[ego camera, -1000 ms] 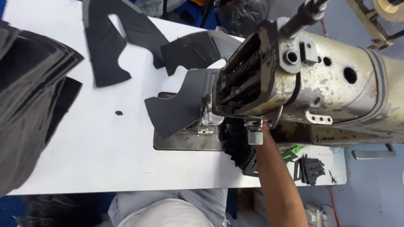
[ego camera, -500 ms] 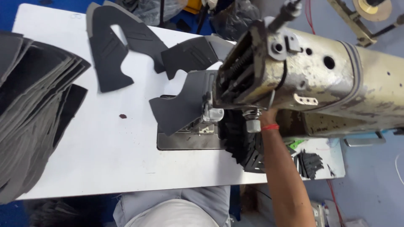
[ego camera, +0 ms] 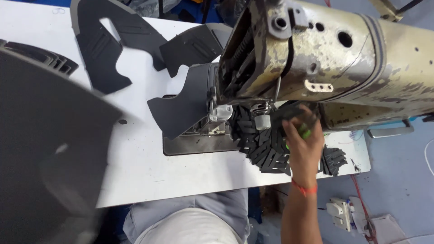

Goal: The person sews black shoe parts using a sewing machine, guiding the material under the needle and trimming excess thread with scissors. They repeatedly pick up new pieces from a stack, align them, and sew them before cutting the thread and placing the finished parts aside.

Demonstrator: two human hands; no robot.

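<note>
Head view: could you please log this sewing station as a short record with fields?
Machine: worn cream sewing machine on a white table.
Under needle: dark grey panel.
Right hand: over a pile of small black pieces, fingers around something green; grip unclear.
Left hand: not in view.
Far side: more dark panels.
Near left: blurred dark stack.

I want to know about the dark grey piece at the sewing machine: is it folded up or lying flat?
Lying flat. The dark grey piece is spread on the white table, its edge tucked under the sewing machine; no fold shows.
</note>
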